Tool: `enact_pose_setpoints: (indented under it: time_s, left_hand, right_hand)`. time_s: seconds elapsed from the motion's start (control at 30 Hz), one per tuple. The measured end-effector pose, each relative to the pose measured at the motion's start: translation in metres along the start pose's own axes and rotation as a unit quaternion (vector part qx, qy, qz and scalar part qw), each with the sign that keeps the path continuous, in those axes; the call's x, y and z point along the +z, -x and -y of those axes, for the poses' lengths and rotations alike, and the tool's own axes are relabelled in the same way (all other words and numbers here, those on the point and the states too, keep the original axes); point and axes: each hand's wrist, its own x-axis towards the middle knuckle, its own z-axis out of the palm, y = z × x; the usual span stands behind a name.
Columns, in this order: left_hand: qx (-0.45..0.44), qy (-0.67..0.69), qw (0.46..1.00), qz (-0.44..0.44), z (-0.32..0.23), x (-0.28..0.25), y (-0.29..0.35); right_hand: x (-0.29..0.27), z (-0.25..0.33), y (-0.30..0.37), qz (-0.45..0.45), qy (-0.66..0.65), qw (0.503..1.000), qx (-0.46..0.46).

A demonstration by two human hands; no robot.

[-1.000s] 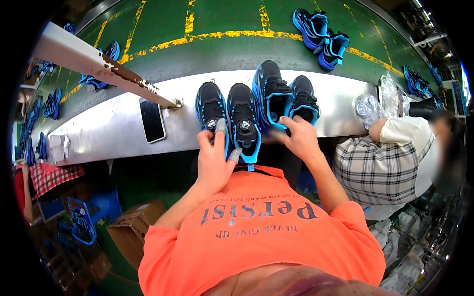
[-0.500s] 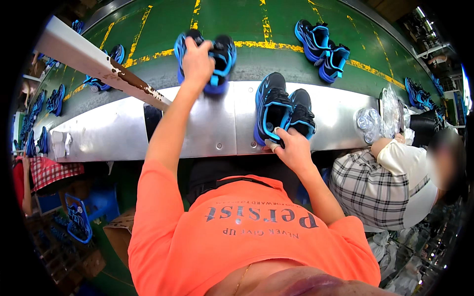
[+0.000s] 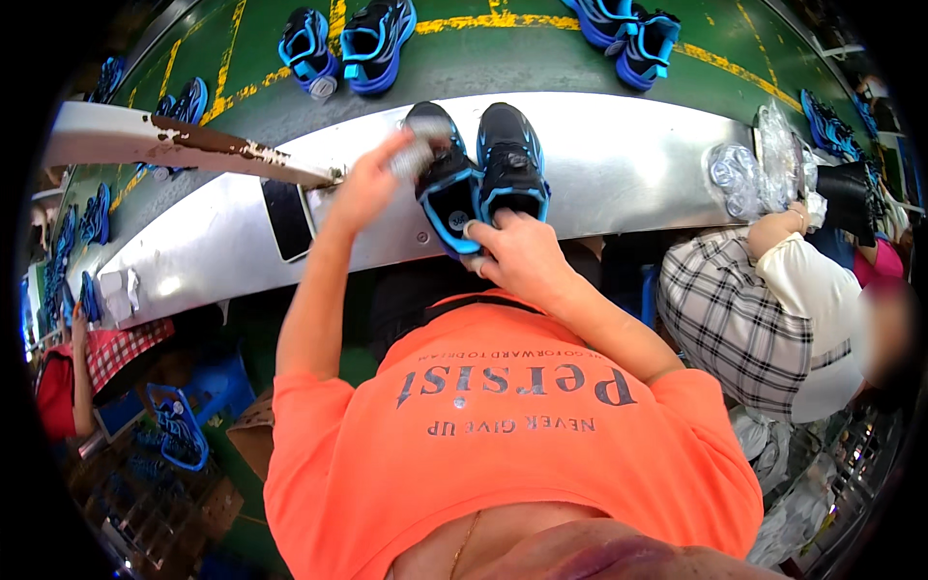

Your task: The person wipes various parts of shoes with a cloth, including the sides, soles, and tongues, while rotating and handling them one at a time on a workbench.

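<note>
A pair of black and blue sneakers lies on the metal ledge in front of me, toes pointing away: a left sneaker (image 3: 448,198) and a right sneaker (image 3: 507,145). My right hand (image 3: 522,253) is closed at their heels, with fingers reaching into the right shoe's opening. A blurred grey-white thing (image 3: 418,155) shows at the fingers of my left hand (image 3: 372,188), over the left sneaker's laces. Motion smears it, so its kind cannot be made out. Whether it touches the shoe cannot be told.
More sneakers (image 3: 379,43) stand in pairs on the green belt (image 3: 474,58) beyond the metal ledge (image 3: 619,155). A chipped white post (image 3: 193,140) slants in at left, near a dark flat phone-like thing (image 3: 287,220). Crumpled clear plastic (image 3: 739,179) lies right, beside a co-worker (image 3: 739,309).
My left hand has released the sneakers it held, and a pair stands on the belt farther away. The other pair has moved left to my middle, with my right hand still at its heels.
</note>
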Motion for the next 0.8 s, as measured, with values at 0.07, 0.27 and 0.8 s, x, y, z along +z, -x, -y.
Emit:
enact_pose_setpoints:
  time_s: [0.07,0.27,0.8]
  left_hand:
    - [0.039,-0.021,0.997,0.064,-0.018,0.006,0.043]
    - [0.159,-0.294,0.939,-0.083,-0.033,0.024,0.081]
    - [0.19,-0.383,0.901,-0.076,-0.023,0.069,0.124]
  right_hand:
    - [-0.016,0.008,0.008,0.083,-0.089,0.993,0.002]
    - [-0.083,0.005,-0.006,-0.009,-0.168,0.985,-0.03]
    - [-0.032,-0.004,0.009,-0.017,0.006,0.997,-0.08]
